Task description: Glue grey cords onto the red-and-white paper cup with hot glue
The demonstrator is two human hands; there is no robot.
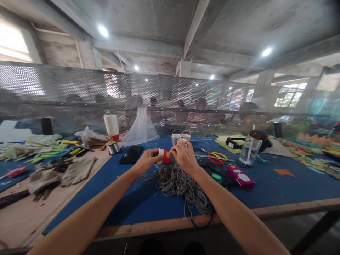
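Both my hands hold a small red and white paper cup (165, 157) lying on its side above the blue table mat (268, 187). My left hand (147, 160) grips the cup's white rim end. My right hand (185, 156) wraps over its other end from above, fingers closed. Right below the hands lies a tangled pile of grey cord (183, 185), trailing toward the table's near edge. Two or three more small white cups (180, 137) stand just beyond my hands.
A black phone (131, 154), a spool of wire (113, 147), a stack of cups (112, 126), scissors (216, 158), a clear water bottle (250, 148) and a pink case (240, 176) surround the work spot. Cloth gloves (63, 172) lie left. A mesh screen (79, 88) with people behind closes the far side.
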